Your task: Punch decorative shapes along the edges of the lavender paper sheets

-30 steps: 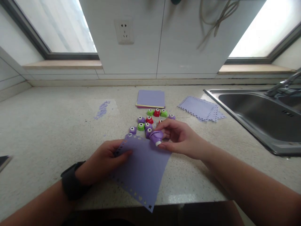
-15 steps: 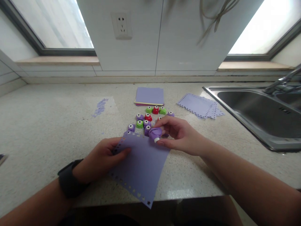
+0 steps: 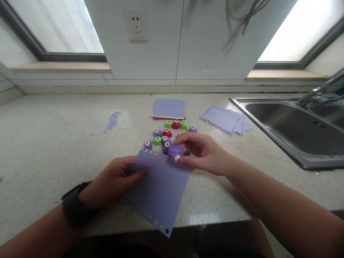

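My left hand (image 3: pixel 122 177) pinches the left side of a purple paper sheet (image 3: pixel 161 186), thumb on top. Small shaped holes run along the sheet's left, lower and part of its far edge; a star hole is at the near corner. Between the fingers and thumb of my right hand (image 3: pixel 201 152) is a purple craft punch (image 3: pixel 175 153) with a white button, tilted at the sheet's far edge. Whether the paper sits in its slot I cannot tell. Just beyond stand several small punches, among them a green punch (image 3: pixel 157 140) and a red punch (image 3: pixel 167 132).
A stack of coloured paper (image 3: pixel 169 107) lies at the back. Several hole-edged purple sheets (image 3: pixel 221 119) overlap at the right, near the steel sink (image 3: pixel 274 132). Purple paper bits (image 3: pixel 112 122) are heaped at the left on the speckled counter (image 3: pixel 67 143).
The whole view has shifted slightly, with everything a little further left in the picture. Both hands keep their grips on the sheet and the punch.
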`<state>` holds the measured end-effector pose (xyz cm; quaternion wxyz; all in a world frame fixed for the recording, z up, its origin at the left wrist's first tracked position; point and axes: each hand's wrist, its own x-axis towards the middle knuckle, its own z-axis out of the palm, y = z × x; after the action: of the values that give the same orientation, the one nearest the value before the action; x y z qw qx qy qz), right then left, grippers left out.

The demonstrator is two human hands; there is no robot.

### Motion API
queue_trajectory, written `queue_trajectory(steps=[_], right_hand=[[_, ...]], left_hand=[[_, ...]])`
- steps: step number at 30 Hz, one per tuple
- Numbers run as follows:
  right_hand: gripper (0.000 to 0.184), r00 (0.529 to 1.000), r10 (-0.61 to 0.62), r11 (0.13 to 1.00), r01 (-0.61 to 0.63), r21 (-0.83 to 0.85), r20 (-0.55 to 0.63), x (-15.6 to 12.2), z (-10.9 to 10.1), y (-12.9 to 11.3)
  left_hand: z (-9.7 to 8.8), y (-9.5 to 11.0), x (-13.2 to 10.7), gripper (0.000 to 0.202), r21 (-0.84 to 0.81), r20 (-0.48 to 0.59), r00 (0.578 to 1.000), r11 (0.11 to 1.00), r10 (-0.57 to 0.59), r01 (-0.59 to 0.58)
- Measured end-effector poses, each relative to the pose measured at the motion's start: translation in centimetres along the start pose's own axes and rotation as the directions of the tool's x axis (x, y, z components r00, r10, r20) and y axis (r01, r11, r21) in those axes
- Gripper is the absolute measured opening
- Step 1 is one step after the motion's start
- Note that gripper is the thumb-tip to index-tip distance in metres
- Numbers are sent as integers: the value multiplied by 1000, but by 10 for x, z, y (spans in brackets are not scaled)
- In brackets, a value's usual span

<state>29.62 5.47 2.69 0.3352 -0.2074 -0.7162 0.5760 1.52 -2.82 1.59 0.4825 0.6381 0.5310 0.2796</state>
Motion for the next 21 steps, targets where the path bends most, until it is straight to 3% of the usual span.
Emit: queue_trajectory(steps=[21], right_hand=[[34,1000,16,1000,-16,17,-2,0,-1,4]], left_hand=[[0,-2,1,28,7,4,1000,1000,5,-5]])
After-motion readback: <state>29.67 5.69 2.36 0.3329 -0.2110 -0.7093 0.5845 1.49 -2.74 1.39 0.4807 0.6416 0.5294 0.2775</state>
